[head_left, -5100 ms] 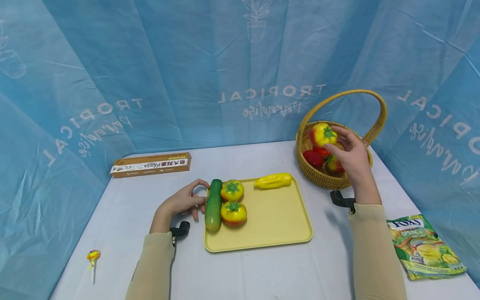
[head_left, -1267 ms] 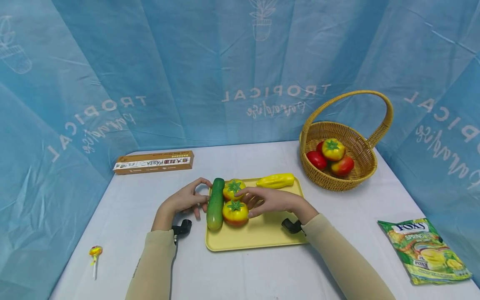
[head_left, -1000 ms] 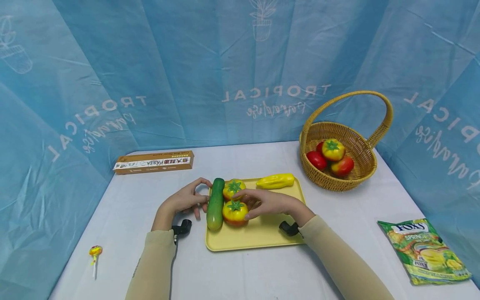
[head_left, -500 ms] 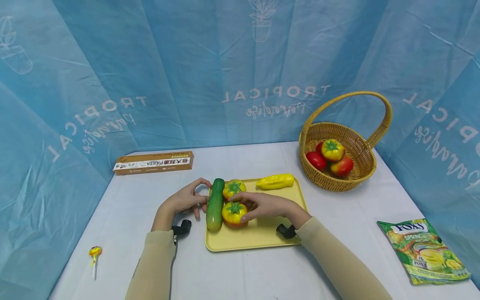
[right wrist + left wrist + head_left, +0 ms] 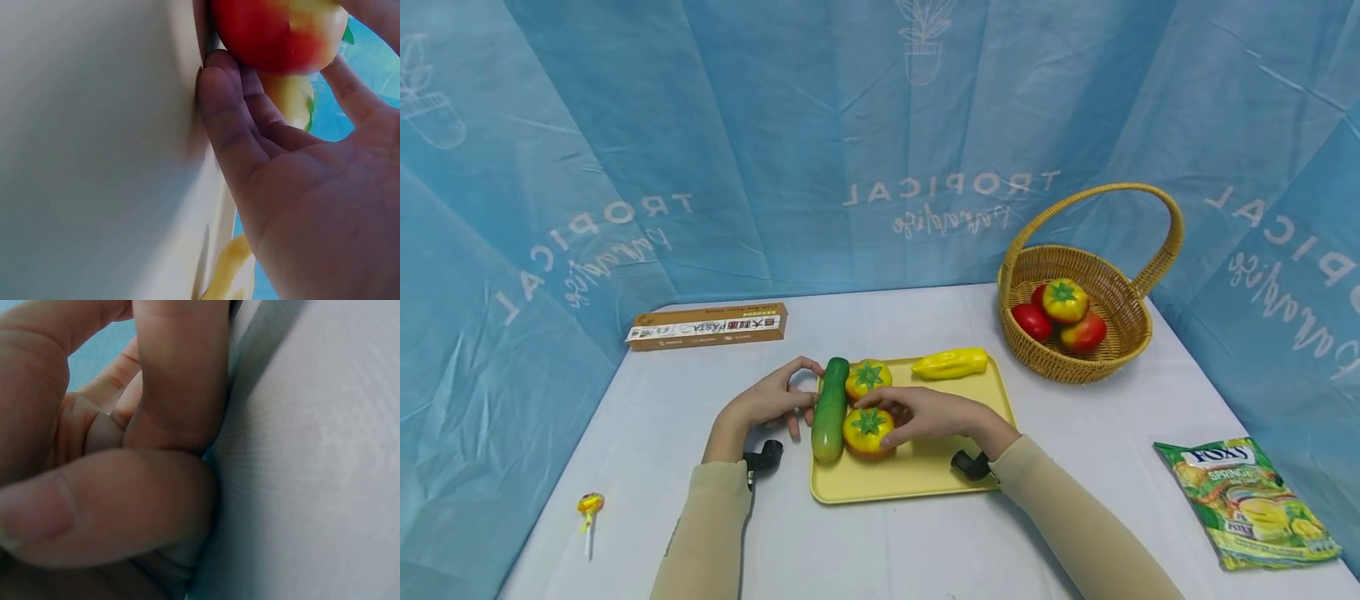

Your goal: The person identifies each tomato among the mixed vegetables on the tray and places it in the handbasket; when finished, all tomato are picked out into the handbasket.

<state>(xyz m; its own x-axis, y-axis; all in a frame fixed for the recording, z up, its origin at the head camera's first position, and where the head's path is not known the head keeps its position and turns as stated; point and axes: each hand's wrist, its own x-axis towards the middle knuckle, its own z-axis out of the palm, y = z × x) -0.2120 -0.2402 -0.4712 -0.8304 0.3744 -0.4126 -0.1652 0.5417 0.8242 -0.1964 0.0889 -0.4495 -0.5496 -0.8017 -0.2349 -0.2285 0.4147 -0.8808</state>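
Note:
On the yellow tray (image 5: 925, 467) my right hand (image 5: 928, 412) holds the nearer of two yellow-and-red toy tomatoes (image 5: 867, 437), thumb at its front and index finger behind it. In the right wrist view this tomato (image 5: 269, 37) shows its red underside between thumb and fingers, the other fingers bent beneath it. The second tomato (image 5: 868, 377) sits just behind. A green cucumber (image 5: 830, 417) lies along the tray's left side, against the tomatoes. My left hand (image 5: 767, 400) rests on the cloth with loosely bent fingers, fingertips right at the tray rim beside the cucumber.
A yellow pepper (image 5: 951, 363) lies at the tray's back edge. Back right stands a wicker basket (image 5: 1067, 372) with several fruits and a tall handle. A pasta box (image 5: 707, 326), a lollipop (image 5: 589, 508) and a green FOX'S candy bag (image 5: 1247, 500) lie around the table.
The right hand has left a tomato in the basket and come to the tray. It has shifted slightly left, closing on the nearer tomato, which has moved a little toward me. The left hand stays put.

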